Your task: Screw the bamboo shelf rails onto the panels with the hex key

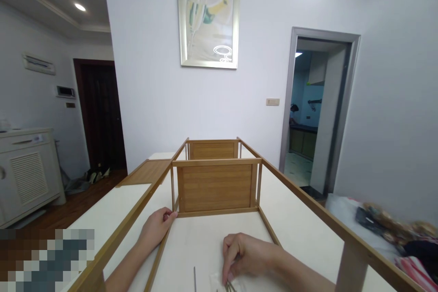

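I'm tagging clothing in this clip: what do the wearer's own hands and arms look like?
The left hand and right hand are ungloved. Left forearm and right forearm are bare where visible, showing no sleeve, watch or bracelet.

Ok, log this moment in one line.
left hand: against wooden frame | right hand: fingers down at thin metal pieces | metal rod: on white table, apart from both hands

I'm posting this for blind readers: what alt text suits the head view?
A person's left hand touches a wooden frame on a white surface, while the right hand is down at small thin pieces. A framed picture hangs on the wall behind.
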{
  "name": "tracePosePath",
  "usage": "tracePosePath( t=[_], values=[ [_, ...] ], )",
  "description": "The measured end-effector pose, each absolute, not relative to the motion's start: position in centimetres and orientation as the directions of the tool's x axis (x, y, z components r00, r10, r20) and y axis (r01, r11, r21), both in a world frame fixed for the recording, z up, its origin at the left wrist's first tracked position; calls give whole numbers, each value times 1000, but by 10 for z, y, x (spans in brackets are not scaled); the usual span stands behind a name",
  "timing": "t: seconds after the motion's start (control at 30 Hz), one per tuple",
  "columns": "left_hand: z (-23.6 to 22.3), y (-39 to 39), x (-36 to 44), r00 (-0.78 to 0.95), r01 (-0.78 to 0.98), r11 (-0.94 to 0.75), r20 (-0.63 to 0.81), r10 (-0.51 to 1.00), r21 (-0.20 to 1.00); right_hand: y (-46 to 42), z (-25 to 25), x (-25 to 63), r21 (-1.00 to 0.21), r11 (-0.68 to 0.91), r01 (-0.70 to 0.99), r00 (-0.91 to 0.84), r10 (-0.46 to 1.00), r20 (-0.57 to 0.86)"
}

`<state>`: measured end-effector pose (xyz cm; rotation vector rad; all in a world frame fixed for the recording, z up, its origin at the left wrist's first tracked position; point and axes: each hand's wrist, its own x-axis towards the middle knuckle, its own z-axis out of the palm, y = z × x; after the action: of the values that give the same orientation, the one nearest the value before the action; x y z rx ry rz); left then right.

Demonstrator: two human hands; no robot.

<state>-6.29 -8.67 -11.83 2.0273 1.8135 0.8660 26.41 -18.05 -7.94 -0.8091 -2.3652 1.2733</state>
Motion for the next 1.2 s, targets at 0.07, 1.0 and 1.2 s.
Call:
tracePosePath(
  t=[0.07, 1.0, 1.2],
  values=[
    [-119, -86, -63, 29, 796, -170, 243, 969, 581, -181, -80, 263, -840, 436, 325, -775, 632, 28],
    [-121, -84, -63, 35, 782, -183, 252, 967, 595, -187, -83, 258, -864, 380, 330, -722, 691, 28],
    [-122, -84, -63, 37, 787, -187, 258, 965, 588, -182, -93, 262, -831, 416, 369, -722, 691, 26]
  ],
)
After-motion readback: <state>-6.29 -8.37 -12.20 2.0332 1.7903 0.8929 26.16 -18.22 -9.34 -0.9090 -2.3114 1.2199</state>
